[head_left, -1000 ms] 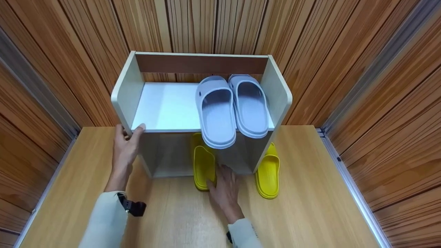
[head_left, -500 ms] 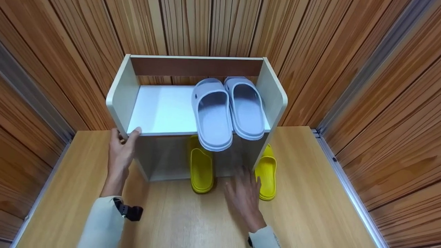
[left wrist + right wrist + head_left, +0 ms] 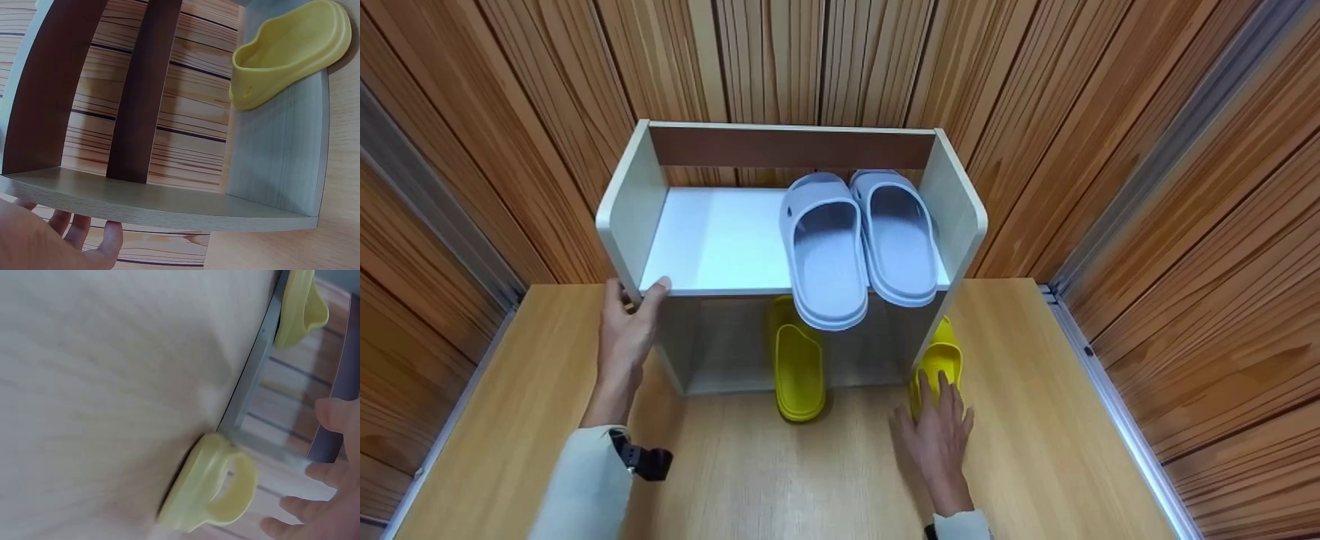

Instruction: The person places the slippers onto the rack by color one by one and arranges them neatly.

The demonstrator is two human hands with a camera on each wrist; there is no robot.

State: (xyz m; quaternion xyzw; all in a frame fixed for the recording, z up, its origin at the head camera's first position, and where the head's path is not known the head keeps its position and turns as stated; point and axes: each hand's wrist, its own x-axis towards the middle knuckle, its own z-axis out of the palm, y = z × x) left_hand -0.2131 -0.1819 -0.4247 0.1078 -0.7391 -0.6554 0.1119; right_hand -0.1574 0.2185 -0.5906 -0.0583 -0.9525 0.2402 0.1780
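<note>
My left hand [image 3: 626, 337] grips the left side panel of a small white two-tier shoe rack [image 3: 712, 240], thumb at the upper shelf's front edge. The left wrist view shows its fingers [image 3: 111, 239] against that panel. My right hand [image 3: 937, 442], fingers spread, hovers over the near end of a yellow slipper [image 3: 943, 360] on the board just right of the rack. In the right wrist view nothing lies between those fingers. A second yellow slipper [image 3: 800, 371] sits on the lower shelf, its heel jutting past the front edge; its toe is partly hidden under the upper shelf.
A pair of pale grey-blue slippers, the left slipper [image 3: 832, 255] and the right slipper [image 3: 901, 244], stands on the upper shelf's right half, heels overhanging. Wood-panelled walls [image 3: 780, 60] enclose the back and sides. A metal rail [image 3: 1117, 405] edges the board [image 3: 720, 472] at right.
My right hand has left the yellow slipper on the lower shelf and moved right to the other yellow slipper. My left hand keeps its hold on the rack; the slippers have not moved.
</note>
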